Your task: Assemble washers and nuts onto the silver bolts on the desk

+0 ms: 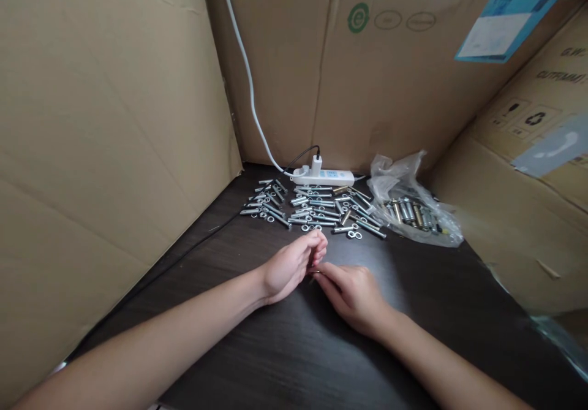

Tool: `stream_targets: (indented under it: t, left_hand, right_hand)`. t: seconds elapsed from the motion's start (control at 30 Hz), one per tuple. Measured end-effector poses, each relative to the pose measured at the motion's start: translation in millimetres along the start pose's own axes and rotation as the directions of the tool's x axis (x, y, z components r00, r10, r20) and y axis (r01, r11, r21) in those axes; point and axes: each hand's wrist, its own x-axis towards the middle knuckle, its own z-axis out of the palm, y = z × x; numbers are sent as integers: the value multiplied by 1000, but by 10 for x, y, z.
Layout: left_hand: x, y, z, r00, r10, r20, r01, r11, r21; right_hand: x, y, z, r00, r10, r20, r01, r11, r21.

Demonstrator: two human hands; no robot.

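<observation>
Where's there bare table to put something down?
The widest free patch of table lies between the right arm, plastic bag and box on the right. There's more between both arms, and between the left arm and black cable. It's crowded before the power strip: bolts and washers.

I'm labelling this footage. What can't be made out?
In the head view:
- Whether the left hand holds anything: its curl hides the palm.
- What the small piece in the right hand is: too small, partly covered by the hand.
- Metal parts in the plastic bag: folds and overlap hide some.
- Label print: too small.
- Box lettering: cut off by the right edge.
</observation>
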Motion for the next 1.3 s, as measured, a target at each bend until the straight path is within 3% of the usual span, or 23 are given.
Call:
stream_targets:
  t: [0.13,0.3,0.37,0.5,0.73,0.83,0.97,1.13,1.23,1.3]
  left_hand:
    - [29,0,-47,999,-50,5,50,995,90]
    - [53,-27,-107,999,-15,51,-2,944,329]
    - [52,-38,-120,997,35,66,-64,860,506]
    - [40,-53,-104,983,161,88,-169,604,779]
    - [26,-74,-78,966,202,162,-236,423,875]
    - [12,-81,-83,962,210,172,-249,430,868]
    - [-6,-67,-70,970,188,156,-234,532,814]
    - [6,-41,-66,978,198,60,-173,622,763]
    - [27,-48,-76,973,229,37,-176,622,763]
    - [36,-60,-78,965,257,47,-195,586,786]
  right_hand:
    - [-14,-9,-29,998,12,-65,0,984,180]
    - [-7,10,-86,962,185,-201,-86,904,420]
    - [-5,26,-99,955,208,-211,-94,887,452]
    - [-22,52,-89,957,200,-211,-73,868,491]
    - [-8,58,-76,968,181,-174,-71,862,502]
    - [3,53,-83,975,162,-151,-64,860,505]
    - [5,42,-101,979,162,-121,-80,860,504]
    - [10,53,-94,976,198,-93,-117,830,545]
    - [41,84,-79,945,318,-76,-170,676,718]
    - [74,96,-86,904,427,-9,-202,444,873]
